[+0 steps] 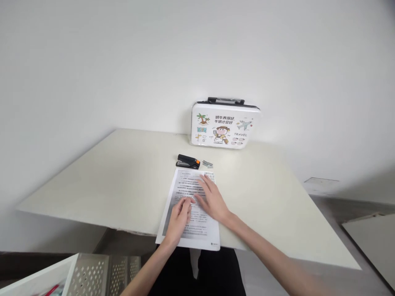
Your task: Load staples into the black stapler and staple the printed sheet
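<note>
A printed sheet of paper [197, 242], perhaps a stack of several, lies at the front edge of the table and juts slightly past it. My left hand [181, 216] rests on its left half, fingers curled in, with nothing visible in them. Flat on the right half lies my right hand [213, 202], its fingers stretched out and apart. Just beyond the paper's top edge sits a black stapler [187, 161] with an orange part at its right end. Beside it are a few small strips of staples [207, 164]. Neither hand touches the stapler or the strips.
A white case [212, 119] with cartoon prints and a black handle stands at the back of the table [123, 176], close to the wall. Below the left front edge are perforated bins [89, 273]. My legs [219, 271] are under the front edge.
</note>
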`<control>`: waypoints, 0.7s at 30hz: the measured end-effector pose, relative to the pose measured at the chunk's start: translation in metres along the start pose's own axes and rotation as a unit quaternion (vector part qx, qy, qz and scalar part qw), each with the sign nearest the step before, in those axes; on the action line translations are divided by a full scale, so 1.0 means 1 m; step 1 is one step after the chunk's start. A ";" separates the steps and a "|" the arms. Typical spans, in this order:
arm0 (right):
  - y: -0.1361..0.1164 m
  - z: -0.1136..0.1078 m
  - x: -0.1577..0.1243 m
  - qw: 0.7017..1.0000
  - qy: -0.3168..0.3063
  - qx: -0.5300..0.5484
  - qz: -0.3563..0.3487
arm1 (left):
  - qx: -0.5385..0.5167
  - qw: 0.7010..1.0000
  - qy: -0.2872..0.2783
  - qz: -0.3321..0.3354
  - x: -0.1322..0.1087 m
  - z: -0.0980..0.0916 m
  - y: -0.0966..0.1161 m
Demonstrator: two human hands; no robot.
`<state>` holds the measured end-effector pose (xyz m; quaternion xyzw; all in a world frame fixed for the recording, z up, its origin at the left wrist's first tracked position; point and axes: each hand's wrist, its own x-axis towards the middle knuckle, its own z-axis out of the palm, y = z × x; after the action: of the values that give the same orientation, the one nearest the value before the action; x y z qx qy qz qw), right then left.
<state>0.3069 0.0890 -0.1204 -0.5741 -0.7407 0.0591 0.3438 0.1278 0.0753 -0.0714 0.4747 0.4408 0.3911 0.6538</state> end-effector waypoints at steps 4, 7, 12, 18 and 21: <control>0.005 -0.022 -0.046 0.994 -0.078 -0.070 -0.024 | -0.039 0.999 0.012 -0.005 0.005 0.003 0.016; 0.029 -0.054 -0.074 0.990 -0.098 -0.098 -0.013 | -0.043 0.999 0.012 0.010 0.009 0.003 0.027; 0.098 -0.118 -0.116 0.988 -0.106 -0.107 0.030 | -0.090 0.996 0.016 -0.017 0.016 0.006 0.029; 0.164 -0.172 -0.137 0.980 -0.121 -0.120 0.103 | -0.220 0.965 -0.005 -0.145 0.023 0.025 0.029; 0.158 -0.190 -0.132 0.984 -0.100 -0.106 0.105 | -0.257 0.948 -0.017 -0.188 0.025 0.040 0.030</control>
<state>0.5582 -0.0342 -0.1108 -0.6731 -0.7090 0.0732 0.1972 0.1706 0.0949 -0.0414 0.2055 0.3956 0.3530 0.8226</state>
